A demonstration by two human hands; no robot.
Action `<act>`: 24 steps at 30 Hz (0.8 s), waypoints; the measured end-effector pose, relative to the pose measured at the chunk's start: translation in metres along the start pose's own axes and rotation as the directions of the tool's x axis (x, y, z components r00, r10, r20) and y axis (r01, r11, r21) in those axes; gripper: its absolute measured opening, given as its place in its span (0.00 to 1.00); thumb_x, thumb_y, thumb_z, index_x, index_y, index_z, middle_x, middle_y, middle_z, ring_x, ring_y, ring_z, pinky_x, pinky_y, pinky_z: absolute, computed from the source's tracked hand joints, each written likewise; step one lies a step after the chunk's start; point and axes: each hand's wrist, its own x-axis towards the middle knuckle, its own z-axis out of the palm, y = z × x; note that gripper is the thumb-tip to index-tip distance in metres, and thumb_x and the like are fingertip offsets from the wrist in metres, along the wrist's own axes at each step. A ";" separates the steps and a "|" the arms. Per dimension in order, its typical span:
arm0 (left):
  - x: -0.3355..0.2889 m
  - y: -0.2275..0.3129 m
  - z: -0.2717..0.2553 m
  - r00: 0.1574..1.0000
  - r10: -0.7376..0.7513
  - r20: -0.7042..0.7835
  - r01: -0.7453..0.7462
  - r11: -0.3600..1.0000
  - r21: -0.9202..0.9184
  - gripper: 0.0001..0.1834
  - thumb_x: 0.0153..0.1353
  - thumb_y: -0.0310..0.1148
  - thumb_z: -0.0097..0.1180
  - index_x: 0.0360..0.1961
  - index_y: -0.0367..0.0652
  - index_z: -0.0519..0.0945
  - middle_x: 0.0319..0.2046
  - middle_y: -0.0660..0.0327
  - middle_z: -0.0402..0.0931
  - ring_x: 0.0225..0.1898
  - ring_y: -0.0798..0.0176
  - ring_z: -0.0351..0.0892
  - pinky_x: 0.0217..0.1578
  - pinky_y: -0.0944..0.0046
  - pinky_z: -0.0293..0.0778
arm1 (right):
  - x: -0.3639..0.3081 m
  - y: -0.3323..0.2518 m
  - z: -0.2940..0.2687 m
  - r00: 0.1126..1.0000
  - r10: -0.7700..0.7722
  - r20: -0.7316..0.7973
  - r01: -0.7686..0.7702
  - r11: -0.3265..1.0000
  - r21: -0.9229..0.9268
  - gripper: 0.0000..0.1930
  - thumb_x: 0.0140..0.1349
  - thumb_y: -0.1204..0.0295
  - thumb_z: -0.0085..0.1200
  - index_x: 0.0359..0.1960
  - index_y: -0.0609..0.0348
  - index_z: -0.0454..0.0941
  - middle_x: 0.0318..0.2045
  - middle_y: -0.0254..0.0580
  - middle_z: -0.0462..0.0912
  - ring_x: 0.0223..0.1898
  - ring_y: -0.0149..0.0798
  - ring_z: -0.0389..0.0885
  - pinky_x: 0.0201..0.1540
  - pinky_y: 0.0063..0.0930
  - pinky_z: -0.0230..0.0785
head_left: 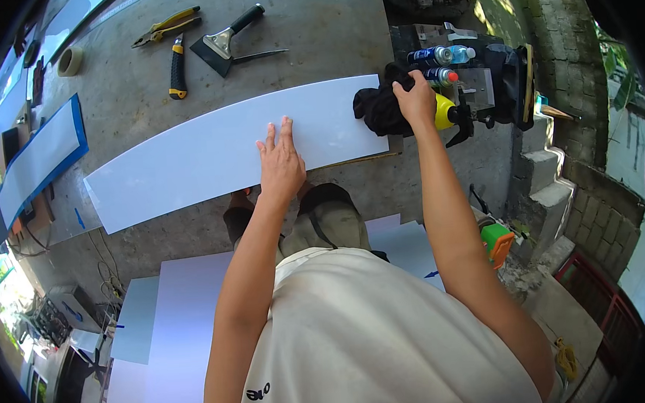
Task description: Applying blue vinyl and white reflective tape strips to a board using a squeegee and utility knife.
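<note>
A long white sheet (201, 150) with a curved far edge lies across the near side of the grey table (312, 39). My left hand (281, 160) rests flat on its middle, fingers spread. At the sheet's right end my right hand (416, 100) grips a bunched black cloth (377, 109), part of which lies on the sheet. A yellow spray bottle (444, 111) with a black head is just right of that hand, partly hidden by it. Farther back on the table are a black-handled scraper (228, 41), a utility knife (178, 68) and yellow-handled pliers (168, 26).
Blue spray cans (428, 57) and a clear bottle (463, 54) stand beyond the table's right edge. To the left are a blue-edged white strip (43, 163) and a tape roll (70, 62). Large white panels (188, 298) lie behind me, and concrete steps (550, 187) rise at right.
</note>
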 end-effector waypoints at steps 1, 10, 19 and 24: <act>-0.003 0.002 -0.001 1.000 -0.002 -0.008 0.002 1.000 0.015 0.43 0.61 0.24 0.52 0.77 0.35 0.51 0.77 0.49 0.55 0.78 0.35 0.49 0.72 0.27 0.49 | -0.012 -0.005 -0.009 0.995 -0.077 0.061 0.074 0.995 0.060 0.23 0.58 0.58 0.67 0.53 0.53 0.80 0.51 0.59 0.85 0.51 0.60 0.85 0.52 0.50 0.77; 0.000 -0.018 -0.003 0.998 0.044 -0.046 -0.041 0.997 0.069 0.44 0.58 0.19 0.49 0.77 0.35 0.51 0.73 0.45 0.60 0.77 0.34 0.50 0.72 0.27 0.50 | -0.113 -0.092 0.083 0.881 -0.461 0.110 0.435 0.879 0.194 0.19 0.60 0.64 0.68 0.52 0.47 0.79 0.48 0.48 0.75 0.52 0.55 0.79 0.50 0.50 0.77; -0.002 -0.005 0.003 0.996 0.013 -0.090 -0.014 1.000 -0.012 0.44 0.58 0.19 0.48 0.77 0.36 0.50 0.55 0.41 0.79 0.77 0.35 0.52 0.73 0.29 0.48 | -0.072 0.023 0.045 0.955 -0.169 0.244 0.190 0.980 -0.064 0.23 0.63 0.62 0.65 0.58 0.50 0.75 0.49 0.55 0.81 0.52 0.64 0.81 0.53 0.55 0.75; -0.008 -0.009 -0.004 0.966 0.016 -0.256 -0.068 0.978 -0.197 0.39 0.59 0.19 0.48 0.74 0.39 0.57 0.63 0.39 0.71 0.73 0.37 0.60 0.73 0.34 0.52 | -0.133 0.032 -0.017 0.723 -0.234 0.650 0.288 0.957 0.024 0.24 0.56 0.65 0.70 0.53 0.62 0.82 0.41 0.56 0.87 0.44 0.52 0.87 0.51 0.42 0.77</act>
